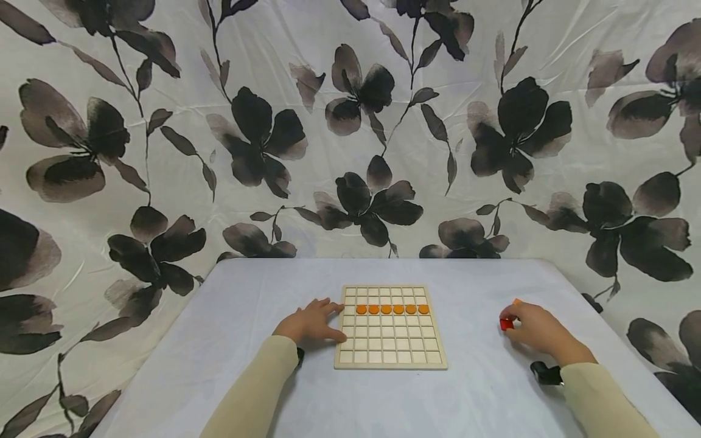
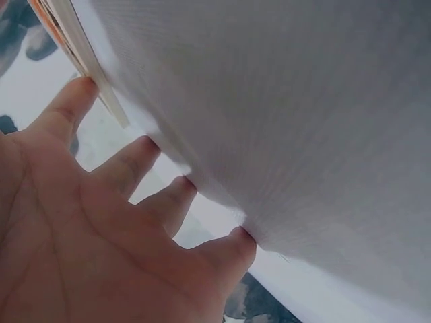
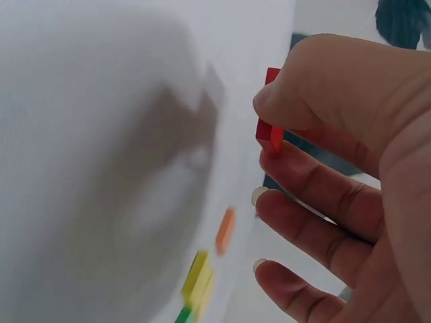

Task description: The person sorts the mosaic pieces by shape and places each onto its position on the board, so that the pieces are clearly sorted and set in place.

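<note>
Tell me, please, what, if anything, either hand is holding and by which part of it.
The right hand pinches a red block around its middle, both ends exposed; the left hand touches the board, holding nothing.

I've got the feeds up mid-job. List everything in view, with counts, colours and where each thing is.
grid board: 1, cream, middle of the table
discs: 6, orange, in one row on the board
red block: 1, red, in the right hand
orange block: 1, orange, on the table near the right hand
yellow piece: at least 1 (blurred), yellow, beside the orange block
green piece: at least 1 (cut off), green, beside the yellow
table: 1, white, under everything
backdrop: 1, white with dark flowers, behind the table
wrist devices: 2, black, one per wrist
sleeves: 2, pale yellow, on the arms
left hand: 1, bare, at the board's left edge
right hand: 1, bare, pinching the red block
</note>
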`<state>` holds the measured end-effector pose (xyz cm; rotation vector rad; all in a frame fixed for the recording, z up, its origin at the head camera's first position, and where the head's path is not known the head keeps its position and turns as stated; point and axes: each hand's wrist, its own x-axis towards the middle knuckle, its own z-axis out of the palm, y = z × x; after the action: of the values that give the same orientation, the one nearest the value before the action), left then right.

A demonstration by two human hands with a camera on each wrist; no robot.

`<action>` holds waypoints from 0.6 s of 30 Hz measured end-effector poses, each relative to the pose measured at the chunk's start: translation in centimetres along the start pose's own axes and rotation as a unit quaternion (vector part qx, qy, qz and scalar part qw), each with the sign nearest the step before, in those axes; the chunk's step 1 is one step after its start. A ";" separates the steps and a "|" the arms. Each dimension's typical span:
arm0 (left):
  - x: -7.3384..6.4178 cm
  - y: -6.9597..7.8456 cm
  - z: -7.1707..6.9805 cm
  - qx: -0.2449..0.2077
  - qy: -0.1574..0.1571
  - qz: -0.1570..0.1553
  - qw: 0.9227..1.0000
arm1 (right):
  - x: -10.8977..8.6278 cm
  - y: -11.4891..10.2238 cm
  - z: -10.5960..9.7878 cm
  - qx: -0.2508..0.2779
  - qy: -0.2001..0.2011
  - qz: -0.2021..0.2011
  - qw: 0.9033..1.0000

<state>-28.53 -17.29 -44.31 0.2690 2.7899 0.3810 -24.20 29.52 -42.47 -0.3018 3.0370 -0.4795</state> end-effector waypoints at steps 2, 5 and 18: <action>-0.1 0.0 -0.1 0.001 -0.001 0.002 1.000 | 0.3 -0.5 0.2 -0.004 0.007 -0.017 1.000; 0.0 0.0 -0.2 0.000 -0.002 0.008 1.000 | 0.8 -1.5 0.3 -0.009 0.010 -0.032 0.999; -0.1 -0.2 -0.2 0.008 0.000 0.028 1.000 | 2.6 -5.8 0.9 0.020 0.004 -0.022 1.000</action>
<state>-28.49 -17.54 -44.18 0.3519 2.7908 0.3727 -25.60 23.33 -41.64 -0.3655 3.0307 -0.5436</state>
